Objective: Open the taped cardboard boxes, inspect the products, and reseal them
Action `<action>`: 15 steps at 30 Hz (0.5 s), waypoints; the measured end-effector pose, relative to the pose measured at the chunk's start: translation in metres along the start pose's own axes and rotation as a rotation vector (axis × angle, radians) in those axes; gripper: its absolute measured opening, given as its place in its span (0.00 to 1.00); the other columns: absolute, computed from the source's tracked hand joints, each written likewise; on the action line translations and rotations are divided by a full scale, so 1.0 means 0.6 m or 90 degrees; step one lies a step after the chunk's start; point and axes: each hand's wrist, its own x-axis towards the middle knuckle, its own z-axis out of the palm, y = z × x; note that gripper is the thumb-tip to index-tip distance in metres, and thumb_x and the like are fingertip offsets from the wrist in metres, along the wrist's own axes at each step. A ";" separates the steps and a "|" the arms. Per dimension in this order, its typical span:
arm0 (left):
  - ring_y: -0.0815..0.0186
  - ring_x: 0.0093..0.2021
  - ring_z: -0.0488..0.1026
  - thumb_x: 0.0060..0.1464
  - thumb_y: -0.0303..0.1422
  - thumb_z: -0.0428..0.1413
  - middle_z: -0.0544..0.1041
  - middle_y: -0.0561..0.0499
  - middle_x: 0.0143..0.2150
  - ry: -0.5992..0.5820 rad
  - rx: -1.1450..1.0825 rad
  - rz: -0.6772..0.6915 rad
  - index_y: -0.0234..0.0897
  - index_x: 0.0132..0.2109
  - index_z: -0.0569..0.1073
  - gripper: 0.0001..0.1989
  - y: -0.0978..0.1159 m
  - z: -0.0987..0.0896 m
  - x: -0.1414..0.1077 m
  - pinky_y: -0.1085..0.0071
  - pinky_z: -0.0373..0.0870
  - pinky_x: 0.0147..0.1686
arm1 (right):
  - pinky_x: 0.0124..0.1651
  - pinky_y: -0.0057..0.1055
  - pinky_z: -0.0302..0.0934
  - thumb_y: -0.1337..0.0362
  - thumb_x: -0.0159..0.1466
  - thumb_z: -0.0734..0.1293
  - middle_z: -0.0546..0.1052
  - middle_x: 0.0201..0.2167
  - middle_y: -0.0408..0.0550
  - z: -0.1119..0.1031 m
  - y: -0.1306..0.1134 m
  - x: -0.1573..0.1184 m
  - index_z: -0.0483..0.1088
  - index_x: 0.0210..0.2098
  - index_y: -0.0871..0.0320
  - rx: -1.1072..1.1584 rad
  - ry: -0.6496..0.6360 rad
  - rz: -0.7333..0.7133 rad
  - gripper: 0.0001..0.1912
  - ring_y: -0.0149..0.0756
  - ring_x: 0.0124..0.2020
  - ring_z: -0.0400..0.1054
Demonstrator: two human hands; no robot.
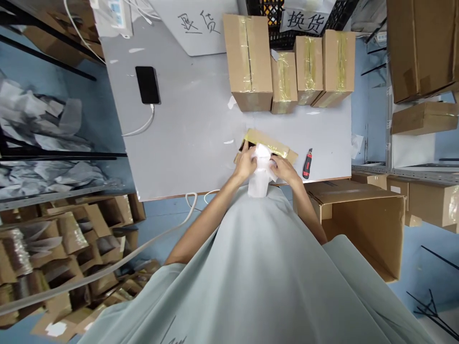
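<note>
A white wrapped bundle (pixel 258 184), its wrapping looking like thin foam or paper, is held upright between my hands at the table's front edge. My left hand (pixel 245 163) grips its left side, with the index finger reaching forward over a cardboard box. The fingers of my right hand (pixel 283 168) are closed on the right side of the wrapping. Just behind the bundle lies the small cardboard box (pixel 278 146) with yellowish tape, its dark opening partly covered by my hands. What the wrapping contains is hidden. A red and black utility knife (pixel 307 165) rests to the right.
Several taped cardboard boxes (pixel 248 62) line the back of the table (pixel 182 143), beside a black crate (pixel 274 36). On the left a phone (pixel 147 84) lies on its white cable. A large open carton (pixel 366 229) stands at the right front; shelves hold more cartons and bags.
</note>
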 end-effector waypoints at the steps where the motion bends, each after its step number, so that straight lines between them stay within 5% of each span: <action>1: 0.45 0.82 0.67 0.53 0.22 0.58 0.65 0.44 0.86 0.005 0.005 0.011 0.42 0.59 0.87 0.28 0.008 -0.002 0.002 0.50 0.66 0.80 | 0.75 0.51 0.67 0.67 0.79 0.62 0.83 0.65 0.64 -0.001 -0.002 0.004 0.78 0.65 0.60 -0.026 -0.004 0.016 0.21 0.56 0.67 0.77; 5: 0.45 0.80 0.70 0.53 0.20 0.60 0.74 0.40 0.80 -0.021 -0.033 -0.030 0.39 0.43 0.86 0.15 0.023 -0.009 0.015 0.52 0.64 0.81 | 0.73 0.53 0.69 0.65 0.82 0.54 0.82 0.68 0.66 -0.003 -0.010 0.020 0.66 0.80 0.61 -0.019 0.108 0.045 0.31 0.58 0.66 0.78; 10: 0.36 0.67 0.81 0.46 0.19 0.67 0.89 0.36 0.49 -0.037 -0.057 -0.234 0.38 0.36 0.81 0.11 0.009 -0.001 0.043 0.47 0.73 0.71 | 0.71 0.64 0.68 0.58 0.84 0.49 0.86 0.58 0.66 -0.022 -0.020 0.053 0.41 0.90 0.61 0.028 0.148 0.081 0.38 0.63 0.61 0.81; 15: 0.48 0.56 0.85 0.56 0.23 0.66 0.88 0.36 0.49 -0.020 -0.200 -0.294 0.33 0.47 0.81 0.11 0.024 0.035 0.098 0.55 0.81 0.61 | 0.78 0.56 0.65 0.55 0.83 0.58 0.70 0.78 0.70 -0.034 -0.024 0.073 0.49 0.88 0.63 0.042 0.155 -0.020 0.39 0.61 0.78 0.69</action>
